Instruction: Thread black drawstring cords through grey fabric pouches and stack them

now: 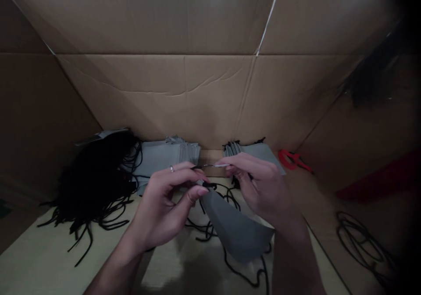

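Observation:
My left hand (167, 203) pinches the top corner of a grey fabric pouch (235, 231) where a black cord (210, 184) sits; a ring shows on one finger. My right hand (259, 185) is closed in a pinch on a thin metal pin or needle-like tool (215, 165), whose tip points left toward my left fingertips. The pouch hangs down between both hands over loose black cords (210, 231) on the pale work surface (49, 260).
A big heap of black cords (95, 178) lies at the left. Two stacks of grey pouches (164, 154) (253, 150) stand behind my hands. Red scissors (292, 160) lie at the right, more cord (358, 242) further right. Cardboard walls (197, 88) enclose the space.

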Demonstrator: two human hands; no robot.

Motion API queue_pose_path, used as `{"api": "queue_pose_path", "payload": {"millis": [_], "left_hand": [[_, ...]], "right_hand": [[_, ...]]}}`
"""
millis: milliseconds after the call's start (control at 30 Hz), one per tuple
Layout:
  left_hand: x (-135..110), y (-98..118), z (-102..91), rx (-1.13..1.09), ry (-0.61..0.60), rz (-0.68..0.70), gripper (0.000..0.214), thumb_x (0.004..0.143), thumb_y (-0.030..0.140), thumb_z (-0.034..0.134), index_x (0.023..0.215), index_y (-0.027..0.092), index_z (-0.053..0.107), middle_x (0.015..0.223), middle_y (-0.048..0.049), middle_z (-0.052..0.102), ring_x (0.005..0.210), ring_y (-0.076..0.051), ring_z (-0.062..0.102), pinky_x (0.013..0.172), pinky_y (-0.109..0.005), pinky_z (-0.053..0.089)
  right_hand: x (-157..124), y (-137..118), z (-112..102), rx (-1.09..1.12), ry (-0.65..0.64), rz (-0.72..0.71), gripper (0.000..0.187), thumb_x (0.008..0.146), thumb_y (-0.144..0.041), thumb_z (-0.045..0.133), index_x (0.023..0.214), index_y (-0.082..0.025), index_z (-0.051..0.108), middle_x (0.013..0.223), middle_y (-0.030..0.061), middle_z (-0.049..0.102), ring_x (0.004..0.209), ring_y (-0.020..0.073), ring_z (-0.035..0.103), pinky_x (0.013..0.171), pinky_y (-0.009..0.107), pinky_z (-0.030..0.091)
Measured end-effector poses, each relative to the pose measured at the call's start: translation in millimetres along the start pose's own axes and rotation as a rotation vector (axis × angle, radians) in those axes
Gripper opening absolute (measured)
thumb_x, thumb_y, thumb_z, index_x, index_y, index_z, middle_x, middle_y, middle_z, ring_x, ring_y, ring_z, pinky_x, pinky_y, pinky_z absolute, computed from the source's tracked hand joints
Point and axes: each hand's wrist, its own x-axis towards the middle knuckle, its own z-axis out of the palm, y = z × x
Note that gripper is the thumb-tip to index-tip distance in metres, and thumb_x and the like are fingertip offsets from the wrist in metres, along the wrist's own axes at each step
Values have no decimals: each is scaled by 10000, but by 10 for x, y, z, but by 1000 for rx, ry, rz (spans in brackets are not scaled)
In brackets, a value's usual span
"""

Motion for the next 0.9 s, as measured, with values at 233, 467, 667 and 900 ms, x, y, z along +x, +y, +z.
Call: {"api": "queue_pose_path", "payload": {"millis": [233,467,667,900], "left_hand": [[-3,23,-67,-137,-40,-45,62,977,168,750,939,185,797,913,-48,757,755,-137,663,646,-244,529],[-11,45,-62,-143,-83,-40,77,971,146,747,919,191,780,884,-28,751,756,-128,655,664,-234,526],[1,79,-61,-147,-97,-21,88,970,127,735,905,175,769,875,-43,763,787,-150,690,707,-258,556],[-11,65,-77,-102,-157,68,70,970,116,738,969,170,783,887,-51,770,809,-164,710,739,-277,567]], "right_hand": [[-20,28,-40,26,-83,11,405,951,-29,420,1037,-234,759,809,5,749,746,175,709,690,301,543],[2,-9,-25,42,-217,13,323,937,-37,436,905,-225,697,786,8,713,705,174,636,675,299,475],[15,-17,-4,60,-246,16,320,971,-48,403,830,-213,639,735,-11,638,654,140,565,645,269,433],[17,-31,-2,135,-338,60,351,950,-26,437,954,-205,739,821,3,757,745,146,678,693,256,484]]}}
